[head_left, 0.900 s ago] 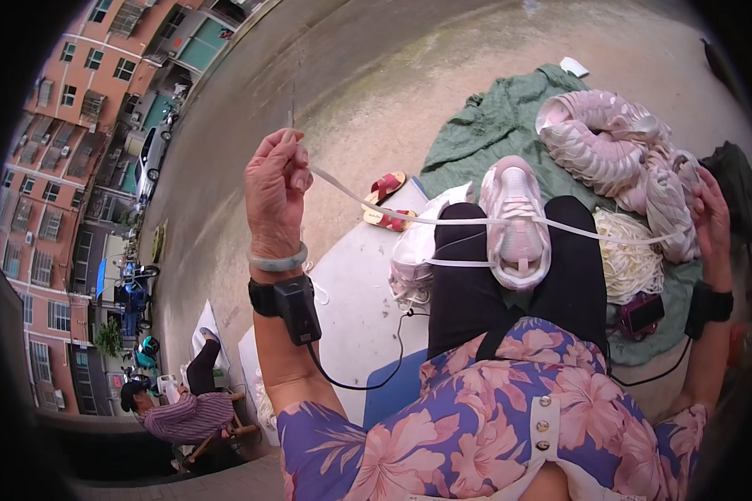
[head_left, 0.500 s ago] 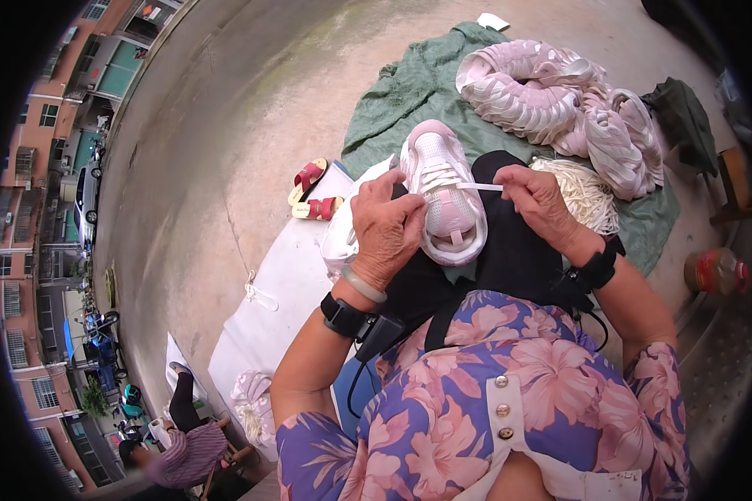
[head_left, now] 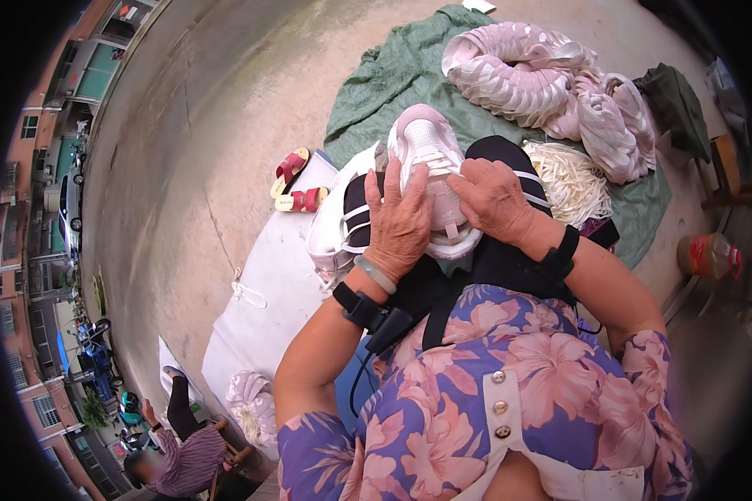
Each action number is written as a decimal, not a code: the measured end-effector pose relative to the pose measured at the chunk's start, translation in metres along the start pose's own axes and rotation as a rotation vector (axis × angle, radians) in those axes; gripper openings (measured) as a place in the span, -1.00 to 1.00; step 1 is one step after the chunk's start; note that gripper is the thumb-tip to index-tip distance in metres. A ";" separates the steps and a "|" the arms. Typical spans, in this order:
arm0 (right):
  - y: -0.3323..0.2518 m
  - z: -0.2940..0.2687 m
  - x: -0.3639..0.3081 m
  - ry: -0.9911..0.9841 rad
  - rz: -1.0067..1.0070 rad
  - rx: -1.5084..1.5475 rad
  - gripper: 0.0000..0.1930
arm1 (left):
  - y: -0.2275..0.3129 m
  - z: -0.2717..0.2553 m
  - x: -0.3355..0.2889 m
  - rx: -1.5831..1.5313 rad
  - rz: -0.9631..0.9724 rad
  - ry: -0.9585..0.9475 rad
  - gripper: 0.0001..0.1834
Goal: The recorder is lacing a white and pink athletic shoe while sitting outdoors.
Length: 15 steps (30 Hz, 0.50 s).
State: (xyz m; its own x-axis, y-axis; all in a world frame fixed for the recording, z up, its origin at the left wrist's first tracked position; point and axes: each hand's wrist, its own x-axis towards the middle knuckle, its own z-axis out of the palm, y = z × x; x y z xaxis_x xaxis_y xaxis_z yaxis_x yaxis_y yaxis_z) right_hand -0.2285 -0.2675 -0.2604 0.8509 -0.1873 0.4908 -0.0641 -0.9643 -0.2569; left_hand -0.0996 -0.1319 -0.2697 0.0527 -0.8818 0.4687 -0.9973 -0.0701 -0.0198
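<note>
A white and pink sneaker (head_left: 452,208) rests on my lap, its toe pointing away from me. White laces cross its front, and a loose white shoelace (head_left: 529,177) lies over my right knee. On the shoe's left side is my left hand (head_left: 399,215), its fingers stretched out over the upper; the thumb side is partly hidden. My right hand (head_left: 499,203) has its fingers bent round the right edge of the shoe opening, beside the tongue. Whether a lace is pinched under those fingers cannot be seen. More white lace loops (head_left: 356,224) hang over my left knee.
On a green cloth (head_left: 367,104) lie strung pink-white shoe parts (head_left: 509,88) and a bundle of white laces (head_left: 569,179). Red sandals (head_left: 302,199) and a white sheet (head_left: 263,313) are at left, a bottle (head_left: 703,255) at right. Another person (head_left: 188,459) sits at lower left.
My right hand, earlier holding a lace taut to the right, has come in against the shoe. My left hand's pinch has opened over the upper. The seated person's arm has moved.
</note>
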 end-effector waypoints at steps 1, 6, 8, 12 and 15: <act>-0.002 0.001 -0.001 0.014 -0.006 0.004 -0.85 | 0.000 0.002 -0.003 0.003 -0.029 0.005 -0.89; -0.004 0.006 0.001 -0.009 0.038 -0.012 -0.89 | 0.001 0.002 -0.001 -0.021 -0.053 -0.017 -0.88; -0.004 0.007 0.002 -0.013 0.047 -0.017 -0.89 | 0.001 0.000 0.002 -0.038 -0.057 -0.036 -0.88; -0.003 0.009 0.004 0.004 0.058 0.005 -0.87 | 0.000 -0.001 0.007 -0.160 -0.152 -0.078 -0.88; -0.004 0.010 0.004 0.006 0.086 0.024 -0.86 | -0.004 0.003 0.005 -0.276 -0.201 -0.075 -0.87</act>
State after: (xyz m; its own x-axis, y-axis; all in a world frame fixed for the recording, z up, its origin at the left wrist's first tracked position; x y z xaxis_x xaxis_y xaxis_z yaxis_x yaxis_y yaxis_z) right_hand -0.2200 -0.2629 -0.2654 0.8396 -0.2704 0.4711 -0.1242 -0.9399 -0.3180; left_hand -0.0954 -0.1374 -0.2700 0.2431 -0.8957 0.3723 -0.9421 -0.1267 0.3105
